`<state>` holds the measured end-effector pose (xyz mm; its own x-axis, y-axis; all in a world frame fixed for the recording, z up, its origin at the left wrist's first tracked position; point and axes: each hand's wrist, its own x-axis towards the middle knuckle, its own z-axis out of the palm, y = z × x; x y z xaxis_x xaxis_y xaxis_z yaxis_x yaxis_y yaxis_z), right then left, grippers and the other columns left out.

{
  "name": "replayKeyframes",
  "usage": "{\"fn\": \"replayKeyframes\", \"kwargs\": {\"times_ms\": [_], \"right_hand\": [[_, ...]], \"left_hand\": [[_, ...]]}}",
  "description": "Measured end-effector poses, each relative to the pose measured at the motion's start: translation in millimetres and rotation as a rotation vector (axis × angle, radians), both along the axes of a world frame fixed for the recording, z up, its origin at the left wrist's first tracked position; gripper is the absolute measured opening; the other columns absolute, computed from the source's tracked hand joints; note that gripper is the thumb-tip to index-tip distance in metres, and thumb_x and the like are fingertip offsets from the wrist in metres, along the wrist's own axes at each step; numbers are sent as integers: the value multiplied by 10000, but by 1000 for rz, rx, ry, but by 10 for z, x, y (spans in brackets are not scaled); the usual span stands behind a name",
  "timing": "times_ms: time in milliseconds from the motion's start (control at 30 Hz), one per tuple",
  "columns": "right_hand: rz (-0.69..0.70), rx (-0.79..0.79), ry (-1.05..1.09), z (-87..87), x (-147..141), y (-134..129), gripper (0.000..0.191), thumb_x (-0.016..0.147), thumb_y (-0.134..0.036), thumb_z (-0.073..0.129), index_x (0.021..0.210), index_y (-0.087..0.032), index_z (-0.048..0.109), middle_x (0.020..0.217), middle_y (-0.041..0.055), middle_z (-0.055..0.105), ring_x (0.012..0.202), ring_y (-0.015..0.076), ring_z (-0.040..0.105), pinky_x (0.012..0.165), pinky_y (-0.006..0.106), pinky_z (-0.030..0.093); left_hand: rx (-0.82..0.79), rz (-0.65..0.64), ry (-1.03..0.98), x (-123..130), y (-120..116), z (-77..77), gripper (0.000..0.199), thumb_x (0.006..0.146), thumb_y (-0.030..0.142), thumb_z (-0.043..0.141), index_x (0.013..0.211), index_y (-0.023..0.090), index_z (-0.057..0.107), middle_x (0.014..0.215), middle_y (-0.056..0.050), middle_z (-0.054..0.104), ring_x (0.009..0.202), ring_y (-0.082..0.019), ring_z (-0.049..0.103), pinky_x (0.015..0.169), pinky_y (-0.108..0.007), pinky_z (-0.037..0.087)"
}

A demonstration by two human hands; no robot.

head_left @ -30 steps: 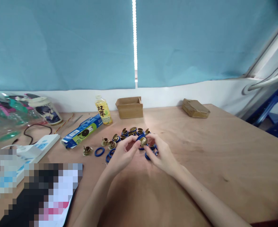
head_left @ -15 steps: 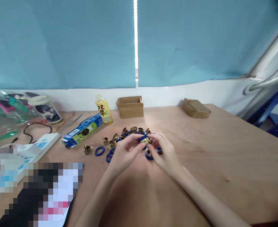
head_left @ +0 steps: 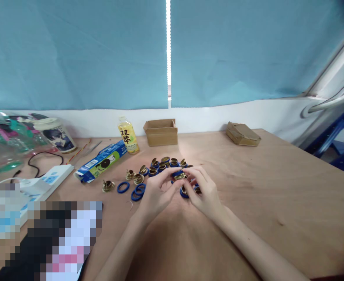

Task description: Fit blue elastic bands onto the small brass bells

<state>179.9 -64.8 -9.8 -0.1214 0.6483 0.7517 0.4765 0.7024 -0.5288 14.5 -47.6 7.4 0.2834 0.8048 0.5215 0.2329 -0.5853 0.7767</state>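
Between the fingertips of my left hand and my right hand is a small brass-coloured fitting with a blue ring around it. Both hands are closed on it, thumbs nearest me and fingers at the far side, partly hiding it. Several similar brass fittings with blue rings lie just behind and beneath the hands. Left of them sit brass fittings without blue rings, one of them a pronged fitting. A loose blue ring lies flat near these, and more loose rings overlap beside my left hand.
A blue-green carton and a yellow drink bottle stand behind on the left. An open cardboard box and a closed one are near the wall. At left are a power strip, a paper cup and a blurred-out device.
My hands have shifted slightly, and the fitting between them has turned a little. My left fingers have moved so that more fittings and the overlapping rings show behind them.
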Motion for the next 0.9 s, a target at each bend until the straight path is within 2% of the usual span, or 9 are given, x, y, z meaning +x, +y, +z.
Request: {"fn": "replayKeyframes", "kwargs": {"times_ms": [100,167,300,633,800,900], "right_hand": [[-28,3,-2,3,17,1,321,920,-122,546,1214,-251,552,1068,62,592,777,138,627,677,275,558],[-32,-6,8,12,25,11,315,922,-123,544,1210,-250,563,1065,60,595,771,133,631,686,269,561],[-15,-40,31,35,23,34,283,914,-131,557,1170,-244,590,1031,54,608,753,134,637,651,257,559],[-29,-64,46,68,1,29,214,888,-128,592,1078,-222,618,955,39,623,719,127,623,605,240,537],[-6,-153,10,111,41,64,198,832,-71,579,977,-205,561,863,26,560,724,147,583,601,253,511],[28,-200,-31,105,77,93,217,802,-34,538,925,-210,510,844,20,532,724,154,564,622,268,489]], "left_hand": [[-6,-53,9,11,5,-38,486,777,236,748,1232,220,578,1197,-64,688,1062,-214,674,948,-334,550],[8,-31,58,7,19,-71,572,750,205,766,1277,223,545,1251,-82,662,1099,-236,659,979,-370,536],[43,32,112,-10,51,-117,521,785,166,714,1276,223,551,1249,-84,665,1104,-241,658,999,-399,523],[146,71,172,-37,67,-109,457,784,154,718,1218,223,591,1219,-57,686,1130,-207,643,996,-341,513],[159,59,229,-18,74,-103,463,788,133,692,1222,262,594,1171,-42,705,1042,-208,675,925,-342,539],[157,43,256,5,70,-113,441,786,137,691,1201,255,602,1169,-56,699,1059,-224,662,920,-365,533]]}}
